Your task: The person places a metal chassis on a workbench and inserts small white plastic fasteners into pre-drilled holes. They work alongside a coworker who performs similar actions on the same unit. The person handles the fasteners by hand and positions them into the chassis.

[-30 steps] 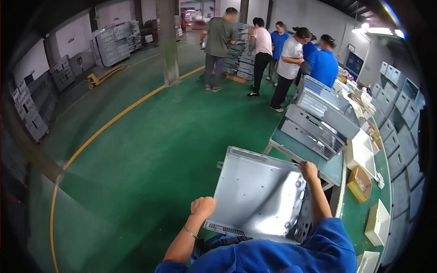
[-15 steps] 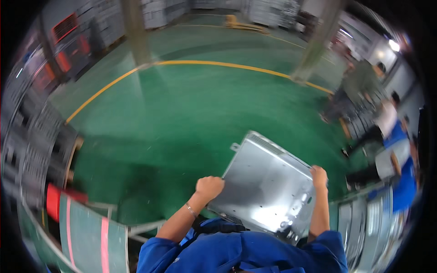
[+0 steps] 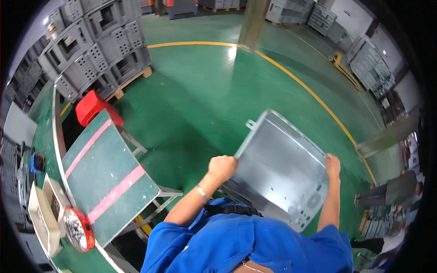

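Between my two hands hangs a large grey sheet-metal panel (image 3: 282, 164) with raised edges. It is tilted, with round holes and a perforated round patch at its lower right and a small tab at its upper left corner. My left hand (image 3: 223, 168) is closed on its left edge, and my right hand (image 3: 332, 164) grips the right edge. The fingers of both hands are partly hidden behind the metal. Below the panel shows the green floor (image 3: 195, 113).
At my left stands a green table (image 3: 109, 177) with pink stripes, a red stool (image 3: 95, 109) behind it. A workbench beside it holds cream bins (image 3: 43, 218) and a round red-rimmed container (image 3: 78, 230). Metal casings (image 3: 98, 45) are stacked on a pallet. People (image 3: 396, 189) are far right.
My view has swung left, bringing the striped table, bins and stacked casings further in. The panel stays in both hands and now shows more of its inner face.
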`<state>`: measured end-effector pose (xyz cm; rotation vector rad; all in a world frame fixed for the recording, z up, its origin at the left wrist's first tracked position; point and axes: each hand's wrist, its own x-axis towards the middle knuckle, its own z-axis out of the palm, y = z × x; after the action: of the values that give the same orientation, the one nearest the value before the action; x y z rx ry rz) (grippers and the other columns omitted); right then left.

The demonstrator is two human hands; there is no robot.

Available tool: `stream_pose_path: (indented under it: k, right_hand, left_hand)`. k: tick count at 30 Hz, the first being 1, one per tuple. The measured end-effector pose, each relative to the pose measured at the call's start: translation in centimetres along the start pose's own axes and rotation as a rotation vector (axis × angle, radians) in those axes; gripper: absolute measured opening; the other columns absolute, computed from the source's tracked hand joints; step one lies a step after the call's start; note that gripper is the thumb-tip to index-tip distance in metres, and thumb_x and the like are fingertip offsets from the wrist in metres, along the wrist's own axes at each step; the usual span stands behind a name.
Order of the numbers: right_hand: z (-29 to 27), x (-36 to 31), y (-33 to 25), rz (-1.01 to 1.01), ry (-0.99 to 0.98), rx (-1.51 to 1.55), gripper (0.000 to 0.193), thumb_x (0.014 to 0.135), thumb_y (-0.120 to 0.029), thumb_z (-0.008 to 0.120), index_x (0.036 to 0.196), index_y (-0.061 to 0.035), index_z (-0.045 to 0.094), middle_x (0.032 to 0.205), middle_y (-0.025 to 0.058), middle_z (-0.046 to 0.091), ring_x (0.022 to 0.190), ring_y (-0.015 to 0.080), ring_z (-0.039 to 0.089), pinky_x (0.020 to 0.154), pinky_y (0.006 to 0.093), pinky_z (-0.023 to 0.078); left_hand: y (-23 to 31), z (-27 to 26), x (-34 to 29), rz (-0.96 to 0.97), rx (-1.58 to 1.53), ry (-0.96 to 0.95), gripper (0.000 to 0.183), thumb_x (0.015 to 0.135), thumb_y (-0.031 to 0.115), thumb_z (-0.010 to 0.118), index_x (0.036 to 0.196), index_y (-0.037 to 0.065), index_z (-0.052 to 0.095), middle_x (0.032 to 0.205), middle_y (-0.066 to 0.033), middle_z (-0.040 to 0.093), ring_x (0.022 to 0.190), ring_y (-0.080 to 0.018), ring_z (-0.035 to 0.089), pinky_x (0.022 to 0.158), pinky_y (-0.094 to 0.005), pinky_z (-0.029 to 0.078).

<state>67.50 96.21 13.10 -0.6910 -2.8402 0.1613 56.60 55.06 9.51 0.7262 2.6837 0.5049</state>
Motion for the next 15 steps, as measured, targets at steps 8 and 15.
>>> stream_pose_path:
  k: [8, 15]
  right_hand:
    - [2.0, 12.0, -14.3, -0.034, -0.085, 0.108, 0.019, 0.074, -0.020, 0.053, 0.086, -0.0063, 0.059, 0.088, 0.0139, 0.058, 0.082, 0.0317, 0.053, 0.072, 0.0381, 0.041]
    - [8.5, 26.4, -22.9, -0.272, -0.086, 0.188, 0.016, 0.074, -0.019, 0.053, 0.083, -0.0067, 0.059, 0.084, 0.0137, 0.057, 0.079, 0.0319, 0.053, 0.068, 0.0379, 0.041]
  left_hand:
    - [-7.4, -4.6, 2.8, -0.226, -0.075, 0.135, 0.026, 0.077, 0.026, 0.042, 0.070, 0.007, 0.058, 0.064, -0.0166, 0.057, 0.063, -0.0327, 0.057, 0.057, -0.0418, 0.045]
    - [-13.2, -7.8, 10.2, -0.376, -0.092, 0.233, 0.022, 0.075, 0.026, 0.045, 0.073, 0.009, 0.059, 0.064, -0.0152, 0.057, 0.062, -0.0318, 0.057, 0.056, -0.0416, 0.044]
